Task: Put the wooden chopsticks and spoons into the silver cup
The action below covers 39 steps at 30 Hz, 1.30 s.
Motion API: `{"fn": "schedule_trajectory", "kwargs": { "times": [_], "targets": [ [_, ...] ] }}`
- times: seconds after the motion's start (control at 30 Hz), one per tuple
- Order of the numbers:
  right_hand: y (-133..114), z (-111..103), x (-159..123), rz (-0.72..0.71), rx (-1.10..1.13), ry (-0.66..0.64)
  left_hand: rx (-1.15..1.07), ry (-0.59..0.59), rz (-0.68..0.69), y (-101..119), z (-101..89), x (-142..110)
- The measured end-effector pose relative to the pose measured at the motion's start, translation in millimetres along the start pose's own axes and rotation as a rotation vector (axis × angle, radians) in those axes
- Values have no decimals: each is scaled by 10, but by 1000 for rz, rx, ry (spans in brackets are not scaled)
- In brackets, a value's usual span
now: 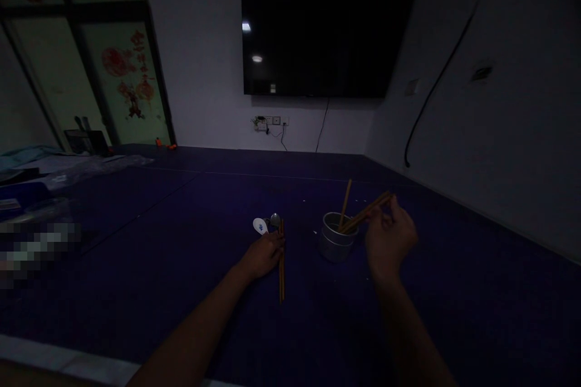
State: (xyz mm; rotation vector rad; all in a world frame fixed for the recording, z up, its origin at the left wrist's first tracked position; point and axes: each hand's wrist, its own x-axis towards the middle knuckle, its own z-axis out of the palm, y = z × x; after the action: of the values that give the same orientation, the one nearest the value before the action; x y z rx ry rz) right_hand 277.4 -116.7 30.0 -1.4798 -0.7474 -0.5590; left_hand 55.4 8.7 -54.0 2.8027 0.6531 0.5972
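Observation:
My right hand (391,236) is closed in a pinch around wooden chopsticks (367,211), which slant down into a round metal cup (334,248). One more chopstick (345,199) leans upright in that cup. Left of the cup, my left hand (264,255) lies low on the surface, its fingers curled over a pair of chopsticks (282,278). Just beyond those fingers are a white spoon (260,226) with a blue mark and a metal spoon (275,219). Their handles are partly hidden by my left hand.
The dark blue surface (204,205) reaches to the wall, where a large television (327,42) hangs. Clear plastic wrapping and a blue object (22,196) lie at the left. Small orange items (171,146) sit at the far edge. Little white specks dot the surface near the cup.

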Motion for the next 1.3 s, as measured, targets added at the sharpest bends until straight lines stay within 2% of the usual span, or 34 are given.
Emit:
{"fn": "schedule_trajectory", "kwargs": {
  "times": [0.07, 0.13, 0.27, 0.4, 0.5, 0.93, 1.3],
  "targets": [
    [36, 12, -4, -37, -57, 82, -1, 6, -4, 4, 1, -1],
    [80, 39, -11, -28, -48, 75, -1, 8, -3, 7, 4, -1],
    [160, 113, -23, -21, -41, -23, 2, 15, -3, 5, 12, -2],
    [212, 188, -36, -85, -50, -175, 11, 11, 1, 3, 11, -6],
    [233, 228, -58, -101, -34, -230, 11, 9, 0, 6, 6, -5],
    [259, 227, -127, 100, -227, -385, 19, 2, 10, -18, 21, 5],
    [185, 109, -137, 126, -402, -359, -8, -3, -17, 2, 2, -2]
  ]
}}
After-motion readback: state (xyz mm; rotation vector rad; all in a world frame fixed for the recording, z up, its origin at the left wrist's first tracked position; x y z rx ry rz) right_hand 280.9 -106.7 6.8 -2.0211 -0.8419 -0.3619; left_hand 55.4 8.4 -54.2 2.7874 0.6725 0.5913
